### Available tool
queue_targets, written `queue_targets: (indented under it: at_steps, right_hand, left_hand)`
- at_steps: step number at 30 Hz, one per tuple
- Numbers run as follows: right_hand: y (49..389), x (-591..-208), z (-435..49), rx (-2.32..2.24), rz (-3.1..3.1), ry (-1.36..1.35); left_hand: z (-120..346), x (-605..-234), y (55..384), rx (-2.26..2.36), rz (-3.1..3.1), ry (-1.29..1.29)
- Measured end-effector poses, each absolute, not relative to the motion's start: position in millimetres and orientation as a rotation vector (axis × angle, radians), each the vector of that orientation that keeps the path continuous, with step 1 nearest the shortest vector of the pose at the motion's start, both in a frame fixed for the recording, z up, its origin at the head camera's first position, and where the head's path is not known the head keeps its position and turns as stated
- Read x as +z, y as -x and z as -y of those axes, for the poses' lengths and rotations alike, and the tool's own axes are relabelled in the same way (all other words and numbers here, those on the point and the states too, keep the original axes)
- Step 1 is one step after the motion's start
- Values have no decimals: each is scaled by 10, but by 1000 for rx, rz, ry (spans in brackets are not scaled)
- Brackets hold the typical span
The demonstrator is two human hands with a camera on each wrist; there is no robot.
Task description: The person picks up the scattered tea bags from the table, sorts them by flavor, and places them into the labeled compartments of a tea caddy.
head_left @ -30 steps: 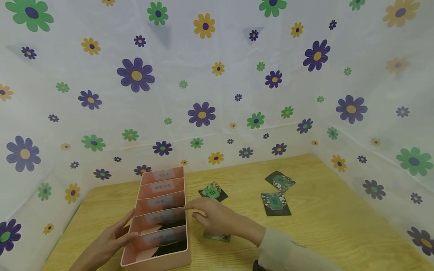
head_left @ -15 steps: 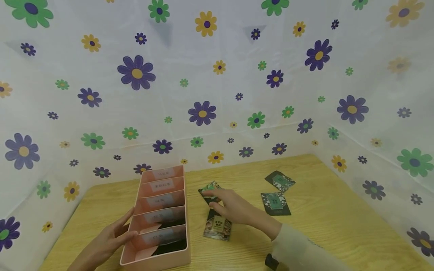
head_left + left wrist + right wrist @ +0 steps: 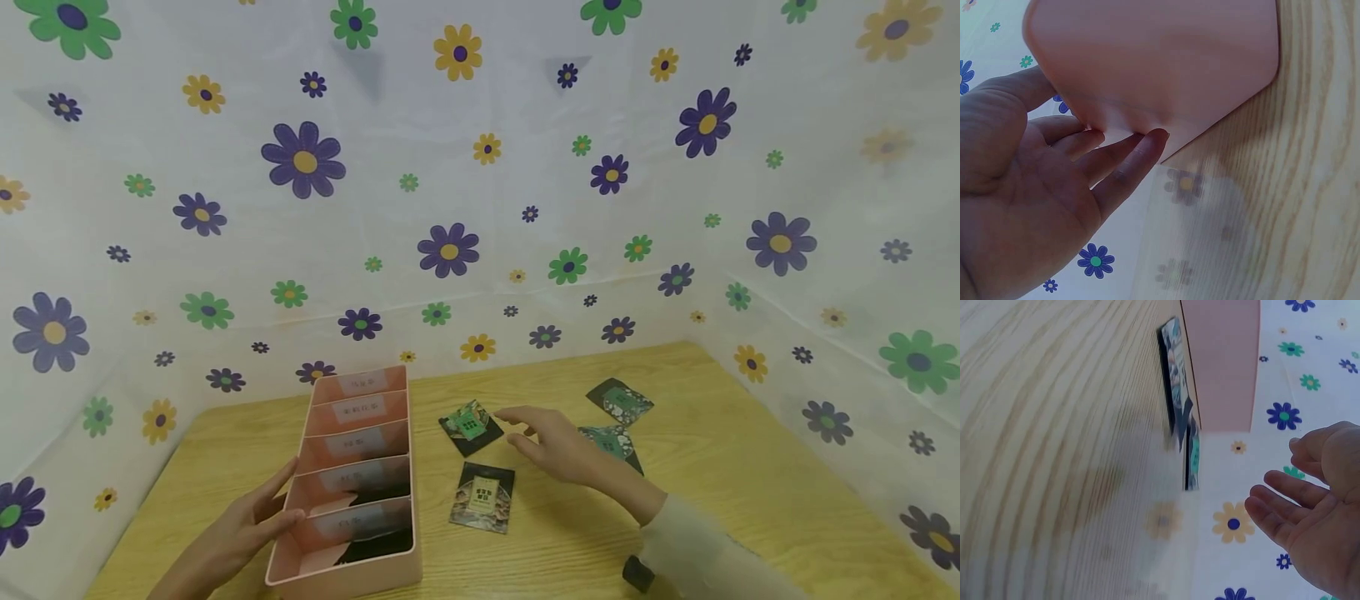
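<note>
A pink divided box (image 3: 408, 567) stands left of the middle on the table, with paper labels on its partitions and dark packets in its two nearest compartments. My left hand (image 3: 243, 529) holds its left wall, thumb over the rim. In the left wrist view, fingertips (image 3: 1159, 139) press the outer wall. To the right, my right hand (image 3: 558, 446) hovers with loosely bent fingers and holds nothing. Just left of it lie a green-labelled tea bag packet (image 3: 470, 425) and a yellow-labelled packet (image 3: 483, 497). Behind the hand lies another green-labelled packet (image 3: 607, 442), partly hidden.
Farther back right lies another dark packet (image 3: 620, 402) with a green label, near the partly hidden one. White sheeting (image 3: 390, 108) with printed flowers stands along the back and sides of the wooden table (image 3: 720, 433).
My right hand has moved rightward from the box's right edge, over the green-labelled packet, uncovering it and the yellow-labelled packet. The left hand has stayed on the box.
</note>
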State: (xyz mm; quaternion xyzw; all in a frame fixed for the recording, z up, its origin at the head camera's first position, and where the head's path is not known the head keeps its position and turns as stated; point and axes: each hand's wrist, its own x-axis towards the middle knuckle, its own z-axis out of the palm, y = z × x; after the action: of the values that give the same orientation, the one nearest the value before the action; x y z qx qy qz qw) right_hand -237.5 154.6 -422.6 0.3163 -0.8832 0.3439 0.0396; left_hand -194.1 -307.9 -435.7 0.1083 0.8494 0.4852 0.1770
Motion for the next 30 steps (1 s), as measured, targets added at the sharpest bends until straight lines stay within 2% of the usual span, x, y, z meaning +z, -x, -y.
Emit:
queue_targets:
  at_steps: [30]
  right_hand:
    - [2448,-4242,-2715,966,2727,-617]
  left_hand:
    - [3060,-4335,1925,1366,-2412,-292]
